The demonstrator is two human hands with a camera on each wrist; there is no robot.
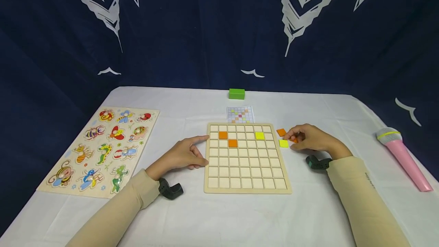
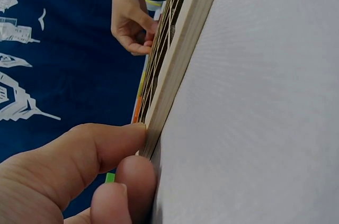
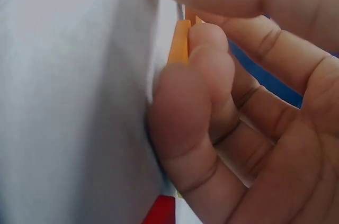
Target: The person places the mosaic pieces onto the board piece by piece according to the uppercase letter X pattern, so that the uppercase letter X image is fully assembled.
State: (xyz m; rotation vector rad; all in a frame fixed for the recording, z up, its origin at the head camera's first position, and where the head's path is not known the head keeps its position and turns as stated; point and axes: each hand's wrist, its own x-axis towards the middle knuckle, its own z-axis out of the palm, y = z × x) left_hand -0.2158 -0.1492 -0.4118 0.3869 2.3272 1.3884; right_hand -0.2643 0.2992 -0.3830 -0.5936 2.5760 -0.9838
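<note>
Steadily Placing Tiles

Head view: left hand [image 1: 183, 156] bracing grid board [image 1: 247, 158] edge, fingers straight; right hand [image 1: 308, 139] pinching orange tile [image 1: 293, 139] beside loose yellow tile [image 1: 283, 143].

Left wrist: fingertips [image 2: 135, 173] pressed against board side.

Right wrist: tile [image 3: 180, 41] held edgewise, barely; could slip out through so shallow a pinch.

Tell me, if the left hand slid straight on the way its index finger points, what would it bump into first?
The left hand points right, and its fingers already press the left edge of the wooden grid board. So the board's frame comes first, probably near its upper left corner; depth there is unclear.
</note>
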